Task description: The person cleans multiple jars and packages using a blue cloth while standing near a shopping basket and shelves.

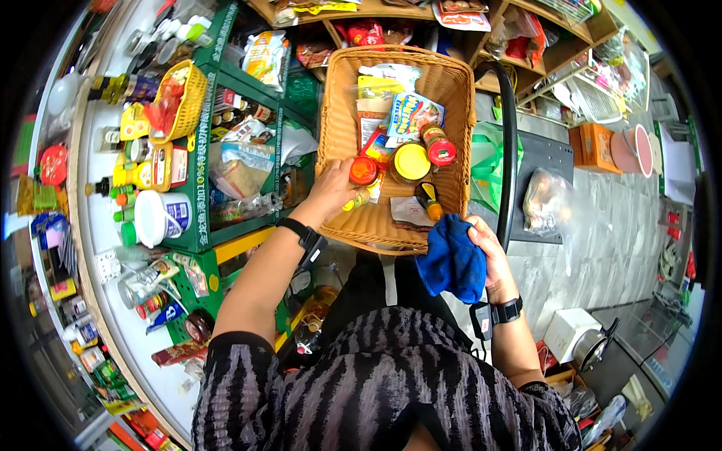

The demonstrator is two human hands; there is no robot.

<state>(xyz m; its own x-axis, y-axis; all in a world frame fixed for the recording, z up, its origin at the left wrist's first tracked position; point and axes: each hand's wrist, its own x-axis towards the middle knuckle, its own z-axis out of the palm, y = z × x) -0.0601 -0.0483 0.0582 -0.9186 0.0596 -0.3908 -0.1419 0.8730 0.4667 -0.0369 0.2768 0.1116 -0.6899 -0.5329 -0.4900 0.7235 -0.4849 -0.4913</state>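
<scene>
A brown wicker basket (pixel 445 67) lies before me with jars and packets in it. My left hand (pixel 330 189) reaches over its left rim, its fingers curled against the side of a jar with an orange-red lid (pixel 364 170). Below that jar lies a small yellow-capped bottle (pixel 356 201). To its right are a large jar with a yellow lid (pixel 412 162), a red-lidded jar (pixel 441 151) and a blue-and-yellow packet (pixel 414 115). By the basket's near right corner, my right hand (pixel 489 251) grips a crumpled blue cloth (pixel 454 259). Close to the cloth is a small orange-and-black bottle (pixel 432 202).
On my left, a green shelf rack (pixel 206 169) holds bags, with a white tub (pixel 155 217) and a yellow basket (pixel 189 110) beside it. A black handle (pixel 507 152) curves up right of the wicker basket. A bagged item (pixel 542 200) lies on a dark platform (pixel 536 146).
</scene>
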